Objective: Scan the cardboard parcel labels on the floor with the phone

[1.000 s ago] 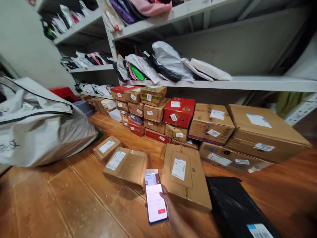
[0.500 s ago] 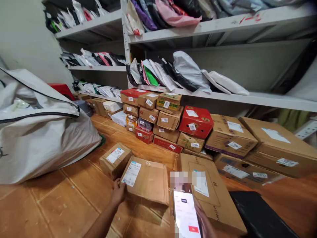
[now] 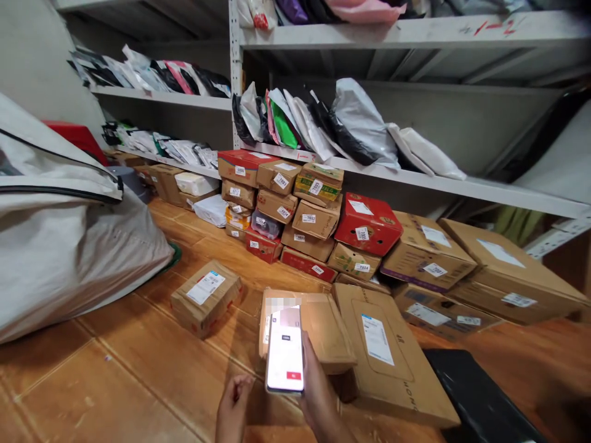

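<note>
My right hand (image 3: pixel 318 394) holds a smartphone (image 3: pixel 285 351) upright with its white screen lit and facing me. The phone hovers over the label end of a medium cardboard box (image 3: pixel 323 326) lying flat on the floor. My left hand (image 3: pixel 233 406) is low, just left of the phone, with loosely curled fingers and nothing in it. A small labelled box (image 3: pixel 205 296) lies to the left. A large flat box (image 3: pixel 392 357) touches the medium box's right side.
A big white zip bag (image 3: pixel 69 246) fills the left. Stacked labelled boxes (image 3: pixel 300 215) line the floor under metal shelves (image 3: pixel 415 178) that hold poly mailers. Larger cartons (image 3: pixel 503 271) sit at the right, and a black parcel (image 3: pixel 480 400) lies at the bottom right on the wooden floor.
My left hand let go of the medium box, which now lies further right against the large flat box, and drew back beside the phone. The phone moved over that box's label.
</note>
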A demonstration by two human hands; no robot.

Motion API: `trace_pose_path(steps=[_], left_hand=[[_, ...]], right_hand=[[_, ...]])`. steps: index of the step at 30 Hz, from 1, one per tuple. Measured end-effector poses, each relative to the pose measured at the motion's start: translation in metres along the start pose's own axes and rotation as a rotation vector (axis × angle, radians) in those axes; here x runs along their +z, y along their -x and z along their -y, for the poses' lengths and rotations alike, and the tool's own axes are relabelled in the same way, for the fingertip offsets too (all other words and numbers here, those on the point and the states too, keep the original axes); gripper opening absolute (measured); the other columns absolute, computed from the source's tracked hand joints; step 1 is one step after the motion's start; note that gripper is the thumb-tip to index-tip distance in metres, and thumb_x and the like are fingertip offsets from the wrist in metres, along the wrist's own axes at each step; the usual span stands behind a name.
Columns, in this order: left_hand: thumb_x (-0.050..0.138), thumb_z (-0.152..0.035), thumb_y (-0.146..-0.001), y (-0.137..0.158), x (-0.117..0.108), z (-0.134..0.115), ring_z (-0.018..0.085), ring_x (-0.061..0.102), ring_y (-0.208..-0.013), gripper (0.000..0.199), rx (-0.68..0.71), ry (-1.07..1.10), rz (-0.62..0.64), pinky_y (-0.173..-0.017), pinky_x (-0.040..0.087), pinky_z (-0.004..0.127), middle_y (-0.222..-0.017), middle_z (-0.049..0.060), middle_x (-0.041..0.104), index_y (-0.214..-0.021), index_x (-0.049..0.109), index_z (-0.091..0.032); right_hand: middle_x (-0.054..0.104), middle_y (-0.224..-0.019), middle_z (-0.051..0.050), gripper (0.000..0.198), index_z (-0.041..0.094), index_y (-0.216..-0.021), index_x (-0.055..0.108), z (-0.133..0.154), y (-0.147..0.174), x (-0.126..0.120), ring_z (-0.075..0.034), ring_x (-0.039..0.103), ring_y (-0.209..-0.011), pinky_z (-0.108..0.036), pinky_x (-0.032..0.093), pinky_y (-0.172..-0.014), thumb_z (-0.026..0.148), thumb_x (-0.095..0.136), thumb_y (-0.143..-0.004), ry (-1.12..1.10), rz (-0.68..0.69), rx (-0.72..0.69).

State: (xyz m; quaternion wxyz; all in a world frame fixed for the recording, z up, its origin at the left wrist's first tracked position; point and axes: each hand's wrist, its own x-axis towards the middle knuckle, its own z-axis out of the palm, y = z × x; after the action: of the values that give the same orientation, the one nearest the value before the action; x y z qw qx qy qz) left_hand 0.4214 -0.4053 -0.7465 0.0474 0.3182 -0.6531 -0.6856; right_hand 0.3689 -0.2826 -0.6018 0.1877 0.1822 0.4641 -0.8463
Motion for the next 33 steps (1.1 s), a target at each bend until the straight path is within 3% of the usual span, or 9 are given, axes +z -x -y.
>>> trace_pose_path(steps=[3, 5, 8, 15, 25, 29, 33], left_hand=[[0.058, -0.078, -0.055, 0.015, -0.017, 0.015, 0.011, 0.031, -0.043, 0.060, 0.003, -0.015, 0.048, -0.041, 0.026, 0.025, -0.050, -0.006, 0.035, -0.063, 0.052, -0.019], [0.060, -0.073, -0.059, 0.022, -0.024, 0.019, 0.009, 0.027, -0.042, 0.056, 0.032, -0.013, -0.002, -0.043, 0.026, 0.025, -0.047, -0.008, 0.029, -0.055, 0.042, -0.021], [0.062, -0.065, -0.061, 0.025, -0.032, 0.017, 0.010, 0.027, -0.046, 0.052, 0.073, 0.010, -0.071, -0.048, 0.028, 0.024, -0.049, -0.008, 0.026, -0.054, 0.033, -0.022], [0.051, -0.042, -0.060, 0.028, -0.035, 0.017, 0.011, 0.023, -0.051, 0.036, 0.077, -0.035, -0.129, -0.052, 0.025, 0.026, -0.054, -0.007, 0.019, -0.055, 0.020, -0.025], [0.059, -0.069, -0.055, 0.032, -0.029, 0.028, 0.011, 0.025, -0.048, 0.057, 0.037, -0.057, -0.089, -0.050, 0.031, 0.025, -0.050, -0.007, 0.020, -0.051, 0.025, -0.023], [0.063, -0.069, -0.049, 0.029, -0.030, 0.033, 0.011, 0.027, -0.048, 0.059, 0.019, -0.062, -0.054, -0.051, 0.034, 0.025, -0.048, -0.006, 0.022, -0.047, 0.026, -0.023], [0.066, -0.065, -0.046, 0.028, -0.028, 0.034, 0.011, 0.027, -0.048, 0.056, 0.002, -0.063, -0.036, -0.052, 0.035, 0.026, -0.047, -0.006, 0.024, -0.046, 0.028, -0.023]], right_hand=[[0.077, -0.093, -0.007, 0.077, 0.018, -0.102, 0.066, 0.000, -0.008, 0.009, -0.031, 0.068, -0.095, -0.042, 0.056, -0.079, 0.077, 0.065, -0.053, 0.004, 0.011, 0.024], [0.075, -0.102, -0.006, 0.078, 0.019, -0.110, 0.063, -0.003, -0.009, 0.007, -0.030, 0.067, -0.098, -0.041, 0.055, -0.082, 0.076, 0.062, -0.057, 0.000, 0.022, 0.034], [0.073, -0.108, -0.005, 0.075, 0.020, -0.114, 0.061, -0.007, -0.007, 0.003, -0.029, 0.065, -0.103, -0.041, 0.054, -0.084, 0.074, 0.061, -0.062, -0.019, 0.027, 0.036], [0.073, -0.109, -0.007, 0.083, 0.017, -0.110, 0.064, -0.004, -0.005, 0.002, -0.030, 0.062, -0.110, -0.041, 0.054, -0.087, 0.073, 0.070, -0.049, -0.040, 0.012, 0.032], [0.071, -0.115, -0.006, 0.081, 0.021, -0.108, 0.063, 0.002, 0.001, -0.002, -0.030, 0.067, -0.099, -0.040, 0.056, -0.078, 0.079, 0.064, -0.051, 0.019, 0.042, 0.022], [0.074, -0.105, -0.009, 0.081, 0.019, -0.111, 0.061, 0.002, 0.000, -0.004, -0.030, 0.071, -0.082, -0.041, 0.057, -0.068, 0.078, 0.060, -0.056, 0.061, 0.057, 0.031], [0.075, -0.100, -0.010, 0.082, 0.019, -0.113, 0.059, 0.004, 0.002, -0.004, -0.029, 0.072, -0.075, -0.042, 0.056, -0.070, 0.079, 0.059, -0.057, 0.070, 0.074, 0.028]])
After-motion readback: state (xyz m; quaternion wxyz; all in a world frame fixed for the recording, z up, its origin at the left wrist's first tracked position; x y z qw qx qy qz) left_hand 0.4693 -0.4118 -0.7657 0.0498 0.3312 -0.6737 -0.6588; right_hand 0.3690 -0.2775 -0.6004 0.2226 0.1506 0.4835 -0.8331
